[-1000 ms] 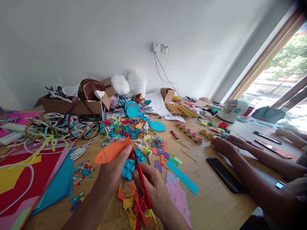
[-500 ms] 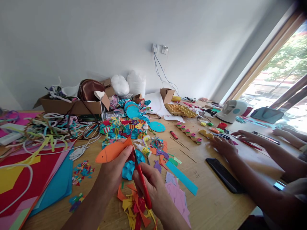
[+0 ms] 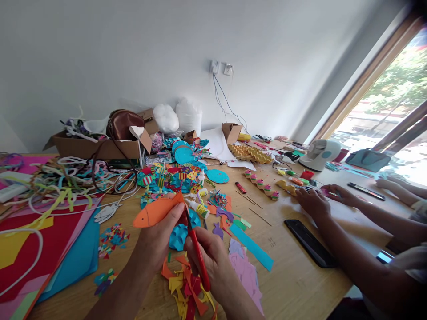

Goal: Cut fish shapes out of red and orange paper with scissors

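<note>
My left hand [image 3: 159, 238] grips an orange paper fish [image 3: 156, 210] by its tail end and holds it above the wooden table [image 3: 293, 280]. My right hand [image 3: 211, 258] is wrapped round red-handled scissors [image 3: 196, 251], whose blades point up at the fish's tail. Under both hands lies a pile of orange, yellow and red paper offcuts [image 3: 187, 284]. A crumpled blue paper piece [image 3: 180, 233] sits just behind the scissors.
A person on the right has both hands [image 3: 315, 202] on the table beside a black phone [image 3: 308, 242]. Coloured paper sheets [image 3: 50, 249] lie at left, a cardboard box [image 3: 96, 146] with a brown bag behind, glue bottles [image 3: 200, 206], a blue strip [image 3: 251, 246], and a small white fan [image 3: 318, 153].
My hands and the fish have hardly moved. The other person's far hand reached right, then drew back next to the near hand.
</note>
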`<state>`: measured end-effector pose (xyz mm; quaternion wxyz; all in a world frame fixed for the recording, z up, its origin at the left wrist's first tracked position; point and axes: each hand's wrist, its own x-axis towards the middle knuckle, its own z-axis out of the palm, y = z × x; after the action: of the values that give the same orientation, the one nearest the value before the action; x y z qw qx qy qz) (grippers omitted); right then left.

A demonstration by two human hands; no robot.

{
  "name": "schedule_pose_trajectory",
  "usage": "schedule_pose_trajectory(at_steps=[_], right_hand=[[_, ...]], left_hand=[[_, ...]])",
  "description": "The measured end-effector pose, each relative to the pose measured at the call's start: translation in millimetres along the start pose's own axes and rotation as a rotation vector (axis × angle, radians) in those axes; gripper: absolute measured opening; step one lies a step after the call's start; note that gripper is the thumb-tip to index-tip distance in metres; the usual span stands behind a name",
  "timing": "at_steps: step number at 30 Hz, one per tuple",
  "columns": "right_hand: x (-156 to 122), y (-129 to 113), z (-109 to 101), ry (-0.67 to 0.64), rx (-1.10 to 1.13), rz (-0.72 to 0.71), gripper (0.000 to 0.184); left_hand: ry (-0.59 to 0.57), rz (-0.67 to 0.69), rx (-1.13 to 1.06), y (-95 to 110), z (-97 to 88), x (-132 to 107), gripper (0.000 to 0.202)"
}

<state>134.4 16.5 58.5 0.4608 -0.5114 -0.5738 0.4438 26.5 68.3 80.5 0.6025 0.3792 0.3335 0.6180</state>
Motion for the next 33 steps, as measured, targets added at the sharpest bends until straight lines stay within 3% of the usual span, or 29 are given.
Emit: schedule_pose_trajectory(at_steps=[6, 14, 23, 33], right_hand=[[-1, 1, -1, 0.009, -0.027, -0.01, 0.035], [-2, 2, -3, 0.02, -0.053, -0.027, 0.039], [-5, 8, -5, 0.031, -0.122, -0.042, 0.036], [-7, 1, -6, -0.036, -0.043, 0.021, 0.034]], left_hand=[[0.007, -0.016, 0.018, 0, -1.1, -1, 0.018], [-0.104, 0.018, 0.088, -4, -9.0, 3, 0.011], [-0.052, 0.01, 0.138, -2, -8.9, 3, 0.014], [-0.112, 0.055, 0.159, -7, -9.6, 3, 0.014]])
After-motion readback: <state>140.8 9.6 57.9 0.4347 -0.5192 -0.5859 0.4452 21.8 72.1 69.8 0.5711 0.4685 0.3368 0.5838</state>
